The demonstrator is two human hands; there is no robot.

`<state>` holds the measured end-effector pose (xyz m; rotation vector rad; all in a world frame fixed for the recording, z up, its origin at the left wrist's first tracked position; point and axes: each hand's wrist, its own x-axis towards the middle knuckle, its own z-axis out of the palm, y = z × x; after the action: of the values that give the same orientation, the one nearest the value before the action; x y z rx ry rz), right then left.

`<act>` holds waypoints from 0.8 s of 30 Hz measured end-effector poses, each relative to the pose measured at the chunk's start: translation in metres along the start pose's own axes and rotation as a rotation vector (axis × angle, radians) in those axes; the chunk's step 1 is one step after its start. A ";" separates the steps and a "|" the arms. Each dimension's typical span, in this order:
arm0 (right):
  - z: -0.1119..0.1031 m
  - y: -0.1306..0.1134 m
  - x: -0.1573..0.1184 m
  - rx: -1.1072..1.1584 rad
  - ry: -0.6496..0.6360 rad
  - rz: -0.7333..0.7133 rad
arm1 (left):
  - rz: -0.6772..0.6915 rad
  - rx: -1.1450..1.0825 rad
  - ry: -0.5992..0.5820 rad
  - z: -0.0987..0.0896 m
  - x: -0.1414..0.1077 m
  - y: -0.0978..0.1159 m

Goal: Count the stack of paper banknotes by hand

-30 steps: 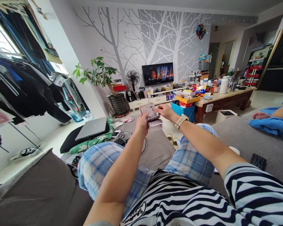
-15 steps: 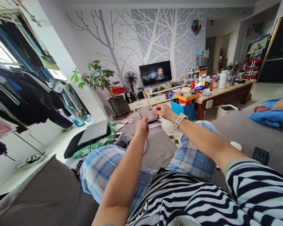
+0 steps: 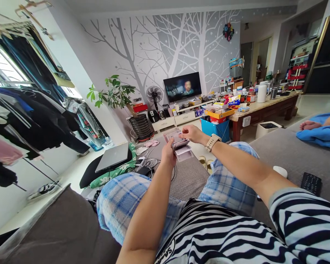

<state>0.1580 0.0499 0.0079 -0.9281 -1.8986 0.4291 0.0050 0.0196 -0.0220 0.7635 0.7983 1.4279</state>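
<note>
A small pinkish card holder [image 3: 171,136] is held up in front of me, spread apart, with pale sleeves or leaves [image 3: 184,156] hanging below its lower edge. My left hand [image 3: 168,153] grips it from the near left side, thumb pressed on the inner face. At its upper right, the fingers of my right hand [image 3: 193,133] are pinched together on a card or sleeve, whose print is too small to read. A pale watch [image 3: 212,142] circles my right wrist. Both hands are over the grey seat [image 3: 185,181], between my knees.
On the left, a closed laptop [image 3: 112,157] lies on a green cushion [image 3: 106,178], with cables [image 3: 148,161] beside it. Slippers [image 3: 206,163] are on the floor ahead. To my right are a remote control [image 3: 311,183] and another person's foot [image 3: 310,125] by blue cloth.
The view has shifted a little, so the room sits slightly lower and further right. Both hands keep their hold on the card holder, whose upper leaf is now angled differently.
</note>
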 end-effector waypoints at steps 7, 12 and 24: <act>0.003 0.000 -0.001 0.200 -0.056 0.009 | 0.014 -0.083 -0.035 -0.002 -0.006 0.003; -0.003 -0.009 -0.005 0.268 -0.061 0.028 | 0.040 -0.089 -0.022 0.000 -0.011 0.014; -0.008 -0.024 -0.013 0.461 -0.103 0.049 | 0.090 -0.080 -0.082 0.003 -0.013 0.019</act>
<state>0.1580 0.0239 0.0193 -0.6534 -1.7610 0.9147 -0.0026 0.0073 -0.0042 0.7996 0.6471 1.4903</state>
